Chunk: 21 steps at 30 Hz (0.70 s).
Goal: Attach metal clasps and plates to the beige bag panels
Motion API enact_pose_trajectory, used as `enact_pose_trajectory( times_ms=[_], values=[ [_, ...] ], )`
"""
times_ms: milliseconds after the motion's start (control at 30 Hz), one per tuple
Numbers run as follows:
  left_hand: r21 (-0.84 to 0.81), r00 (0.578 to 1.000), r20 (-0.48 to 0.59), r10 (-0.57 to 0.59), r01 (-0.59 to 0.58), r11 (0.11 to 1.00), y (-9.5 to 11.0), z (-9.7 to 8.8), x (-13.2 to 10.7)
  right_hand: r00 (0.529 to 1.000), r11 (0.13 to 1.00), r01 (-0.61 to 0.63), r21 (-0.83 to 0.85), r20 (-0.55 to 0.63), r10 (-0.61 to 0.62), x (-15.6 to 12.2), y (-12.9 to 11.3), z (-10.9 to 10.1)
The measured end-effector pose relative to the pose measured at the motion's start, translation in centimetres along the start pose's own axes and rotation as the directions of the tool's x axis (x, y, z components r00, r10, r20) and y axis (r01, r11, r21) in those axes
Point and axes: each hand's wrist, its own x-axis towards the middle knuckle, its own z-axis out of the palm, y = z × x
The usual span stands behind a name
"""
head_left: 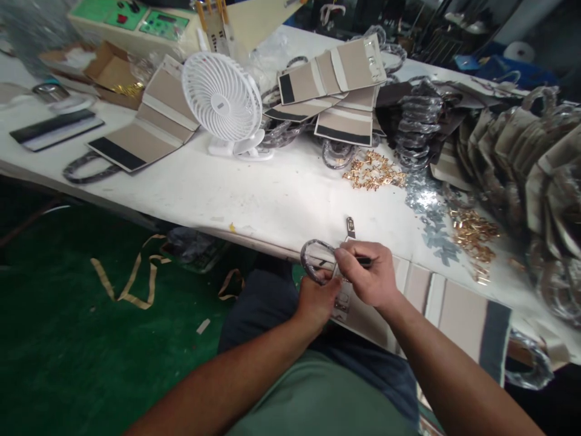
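A beige bag panel with pale cross strips and a dark end band lies over the table's front edge and my lap. My left hand grips its left end, beside a plastic-wrapped loop handle. Small metal fittings show on the panel just below my fingers. My right hand is closed around a slim dark tool, close to my left fingertips. The tool's tip is hidden, so I cannot tell its kind. Just beyond my right hand is a small metal clasp piece.
Gold-coloured fasteners and flat grey metal pieces lie in piles to the right. Stacked bag panels and wrapped handles stand behind them. A white fan stands on the white table, left of the panels.
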Motion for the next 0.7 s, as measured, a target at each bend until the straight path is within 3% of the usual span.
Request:
enact_pose_trajectory(
  times_ms=[133,267,367,467,533,600,700],
  values=[
    [0.011,0.998,-0.031,-0.057,0.058,0.998,0.5,0.0,-0.2,0.995,0.996,-0.011,0.09,-0.099,0.02,-0.8,0.5,-1.1],
    [0.021,0.999,-0.013,-0.051,0.051,0.998,0.3,0.0,-0.1,0.946,0.932,0.212,0.293,-0.301,-0.121,-1.6,0.9,-0.8],
    [0.042,0.999,-0.021,-0.03,0.031,0.999,0.0,0.0,0.0,0.94,0.926,0.212,0.311,-0.324,-0.106,-2.2,1.5,-0.4],
    [0.054,0.998,-0.031,-0.049,0.05,0.997,0.0,-0.1,-0.1,0.957,0.986,0.021,0.168,-0.289,0.029,-2.6,2.1,-1.8],
    [0.038,0.997,-0.023,-0.075,0.076,0.996,0.1,-0.1,-0.3,0.94,0.987,-0.159,-0.021,-0.309,0.145,-2.5,2.4,-3.6],
    [0.014,0.995,-0.018,-0.096,0.097,0.995,0.3,-0.1,-0.5,0.927,0.927,-0.3,-0.225,-0.297,0.229,-2.3,2.8,-5.1],
    [-0.01,0.991,0.003,-0.135,0.135,0.991,0.5,-0.2,-1.0,0.948,0.812,-0.318,-0.49,-0.186,0.259,-1.9,4.0,-5.6]
  ],
)
